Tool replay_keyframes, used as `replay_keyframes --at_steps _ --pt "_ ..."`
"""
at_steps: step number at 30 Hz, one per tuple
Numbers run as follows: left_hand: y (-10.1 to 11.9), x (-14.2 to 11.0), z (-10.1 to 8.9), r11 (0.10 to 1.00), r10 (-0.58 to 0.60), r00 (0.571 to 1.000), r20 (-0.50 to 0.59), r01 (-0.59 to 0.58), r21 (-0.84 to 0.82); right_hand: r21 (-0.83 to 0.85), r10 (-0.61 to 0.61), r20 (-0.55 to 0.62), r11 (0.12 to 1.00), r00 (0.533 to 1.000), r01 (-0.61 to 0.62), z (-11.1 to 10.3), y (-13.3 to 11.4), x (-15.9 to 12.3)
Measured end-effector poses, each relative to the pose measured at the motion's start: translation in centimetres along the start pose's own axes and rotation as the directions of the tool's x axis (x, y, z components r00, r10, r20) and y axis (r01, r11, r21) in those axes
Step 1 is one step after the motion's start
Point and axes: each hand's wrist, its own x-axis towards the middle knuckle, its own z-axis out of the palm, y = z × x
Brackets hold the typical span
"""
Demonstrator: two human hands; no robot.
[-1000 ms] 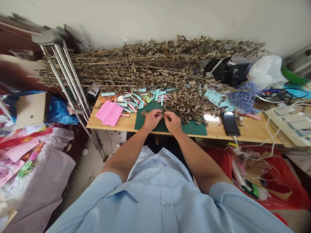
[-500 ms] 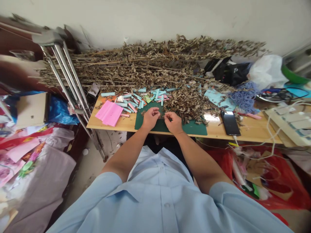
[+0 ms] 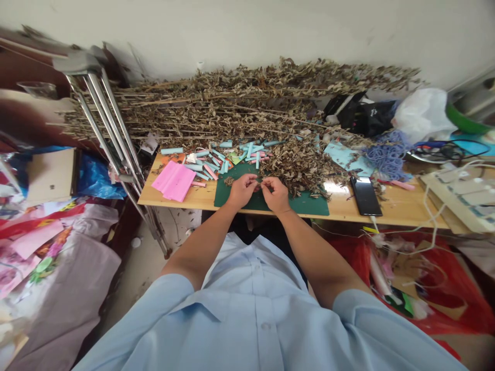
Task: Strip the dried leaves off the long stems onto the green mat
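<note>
Over the green cutting mat (image 3: 313, 204), my left hand (image 3: 243, 190) and my right hand (image 3: 275, 195) meet with fingertips almost touching. Both are closed in a pinch; whatever is between the fingers is too small to make out. Right beside my right hand lies a heap of dried leaves (image 3: 296, 162), spilling onto the mat. A small clump of leaf bits (image 3: 229, 181) rests by my left hand. Several blue and pink paper rolls (image 3: 222, 166) are scattered behind my left hand. Pink paper sheets (image 3: 174, 180) lie further left.
Long bundles of dried stalks (image 3: 216, 111) line the wall behind the table (image 3: 201, 198). Metal crutches (image 3: 110, 123) lean at the left. A phone (image 3: 365, 196) with a cable, blue string (image 3: 389, 152) and a power strip (image 3: 460, 196) are at the right.
My hands have drawn slightly closer together, and my left fingers have curled inward. The leaf clump beside my left hand shows more clearly. Other things stay in place.
</note>
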Motion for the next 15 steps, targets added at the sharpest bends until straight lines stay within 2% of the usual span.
replay_keyframes --at_steps 4,10,15 --pt "-0.01 0.06 -0.11 1.000 0.022 1.000 0.006 -0.022 0.007 -0.001 -0.020 0.011 1.000 1.000 0.020 0.06 0.06 -0.07" --pt "0.08 0.13 -0.18 1.000 0.010 1.000 -0.011 -0.010 -0.001 0.041 0.036 0.037 0.998 0.999 -0.037 0.20 0.10 -0.07" --pt "-0.44 0.18 -0.06 1.000 0.003 1.000 -0.013 -0.003 0.013 0.003 0.076 0.005 0.997 0.997 -0.076 0.26 0.23 -0.19"
